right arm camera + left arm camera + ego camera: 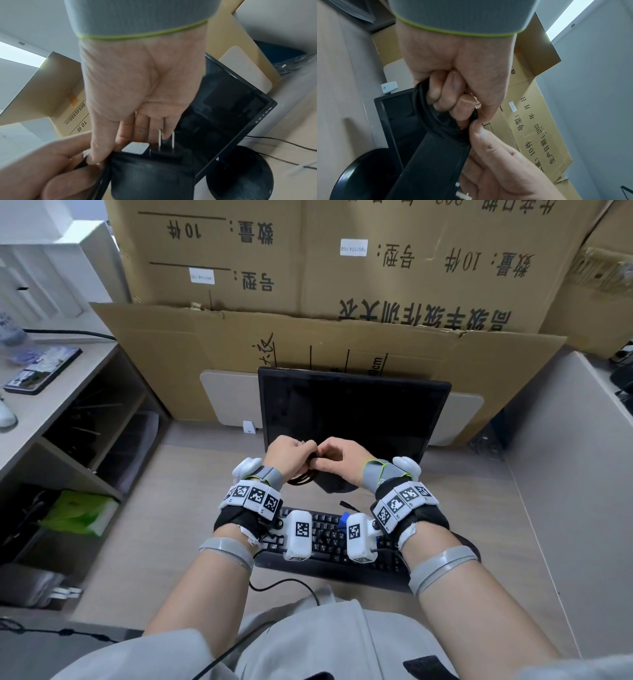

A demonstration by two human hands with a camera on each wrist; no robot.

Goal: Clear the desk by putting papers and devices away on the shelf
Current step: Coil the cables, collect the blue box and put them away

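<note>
Both hands, the left hand and right hand, meet above the desk, between a keyboard in front and a monitor behind; cardboard boxes rise behind the monitor, a shelf at left.

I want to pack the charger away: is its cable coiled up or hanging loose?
Coiled. The cable sits in loops against the power adapter, gripped by the left hand and right hand.

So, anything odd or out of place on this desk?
Nothing is spilled or broken. The cardboard boxes behind the monitor stand upside down, their print inverted. Both hands hold a black power adapter with its coiled cable.
</note>
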